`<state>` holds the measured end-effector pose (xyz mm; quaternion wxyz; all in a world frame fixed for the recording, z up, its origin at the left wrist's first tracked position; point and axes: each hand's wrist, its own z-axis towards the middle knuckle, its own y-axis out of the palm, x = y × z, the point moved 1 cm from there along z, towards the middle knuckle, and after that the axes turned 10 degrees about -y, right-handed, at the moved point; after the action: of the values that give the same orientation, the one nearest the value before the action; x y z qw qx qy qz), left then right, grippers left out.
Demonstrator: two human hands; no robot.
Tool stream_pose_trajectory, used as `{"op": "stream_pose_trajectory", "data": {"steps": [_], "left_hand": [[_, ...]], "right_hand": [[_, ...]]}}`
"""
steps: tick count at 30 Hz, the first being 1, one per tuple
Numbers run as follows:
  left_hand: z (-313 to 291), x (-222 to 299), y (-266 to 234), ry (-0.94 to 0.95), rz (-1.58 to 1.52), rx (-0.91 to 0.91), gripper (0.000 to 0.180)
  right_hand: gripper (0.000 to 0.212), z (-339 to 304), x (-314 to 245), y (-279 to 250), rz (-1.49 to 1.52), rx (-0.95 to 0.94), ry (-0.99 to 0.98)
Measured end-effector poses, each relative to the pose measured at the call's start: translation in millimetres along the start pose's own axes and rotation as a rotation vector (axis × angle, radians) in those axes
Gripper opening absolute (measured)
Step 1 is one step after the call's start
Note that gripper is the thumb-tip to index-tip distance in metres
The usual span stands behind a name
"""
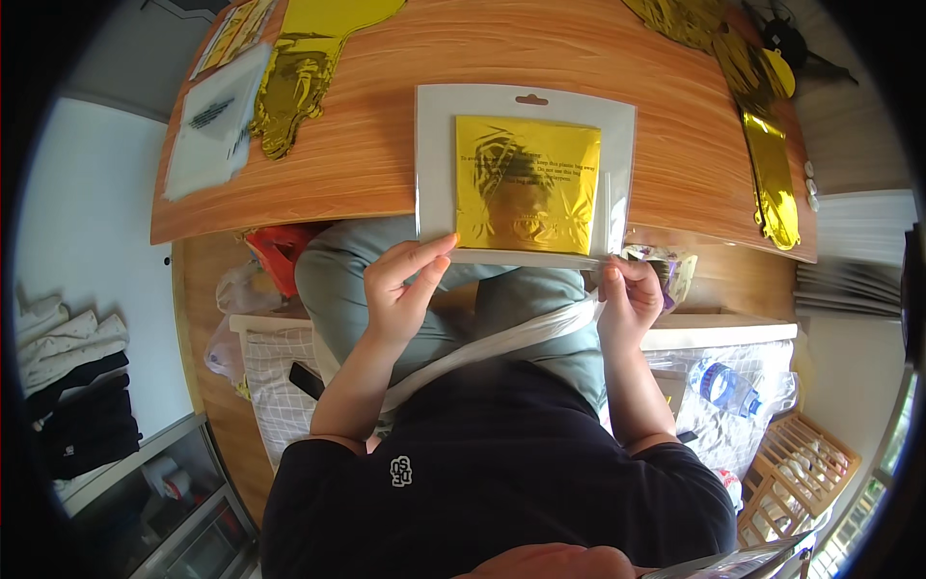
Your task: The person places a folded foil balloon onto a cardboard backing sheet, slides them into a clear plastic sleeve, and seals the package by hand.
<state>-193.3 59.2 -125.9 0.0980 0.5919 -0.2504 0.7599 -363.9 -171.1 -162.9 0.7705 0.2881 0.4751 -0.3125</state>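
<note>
A clear plastic bag (617, 179) holds a white card with a hanging slot and a folded gold foil sheet (526, 207). It is held up flat at the near table edge, above my lap. My left hand (400, 289) pinches its lower left corner, the index finger lying along the edge. At the lower right corner, the thumb and fingers of my right hand (632, 294) are closed on the bag's near edge. Dark print shows on the clear plastic over the foil.
On the wooden table (376, 154), flat gold foil shapes (294, 92) lie at the left beside a stack of clear bags (214, 121). More gold foil (767, 179) spreads along the right edge. A plastic bottle (728, 388) lies to my right, a phone (307, 380) to my left.
</note>
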Motion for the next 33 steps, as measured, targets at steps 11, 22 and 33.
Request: {"op": "stream_pose_trajectory", "data": {"steps": [11,22,33], "left_hand": [[-6,-19,14,-0.022,-0.327,0.050,0.029],[-8,-23,23,-0.123,-0.458,0.203,0.028],[-8,-19,25,-0.191,-0.542,0.264,0.053]], "right_hand": [[0.015,4,-11,15,0.154,0.094,0.145],[0.020,3,-8,16,0.153,0.066,0.117],[0.009,15,-27,20,0.073,0.031,0.257]]}}
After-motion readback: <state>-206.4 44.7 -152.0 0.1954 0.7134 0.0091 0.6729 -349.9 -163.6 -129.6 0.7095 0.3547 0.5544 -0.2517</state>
